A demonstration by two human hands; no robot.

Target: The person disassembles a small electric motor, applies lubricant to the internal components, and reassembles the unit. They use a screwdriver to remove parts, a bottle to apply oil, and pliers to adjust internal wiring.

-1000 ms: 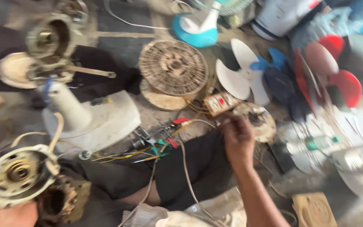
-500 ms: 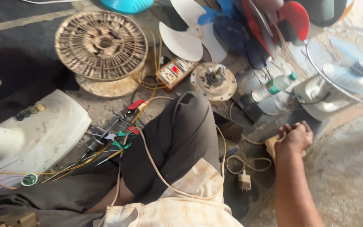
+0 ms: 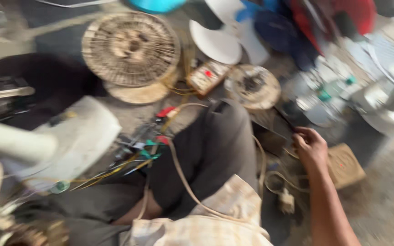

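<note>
One head view, looking steeply down.
You see from your own head, facing down and forward over your bent knee point(image 3: 215, 150) to the cluttered floor point(image 3: 388, 200); it sits close, blurred, with your right hand point(image 3: 311, 148) low right.

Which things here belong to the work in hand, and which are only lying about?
In hand:
- right hand, reaching down beside the knee
- brown block next to it
- cream cable across the lap

Lying about:
- round fan grille
- white fan blades
- white fan base
</note>
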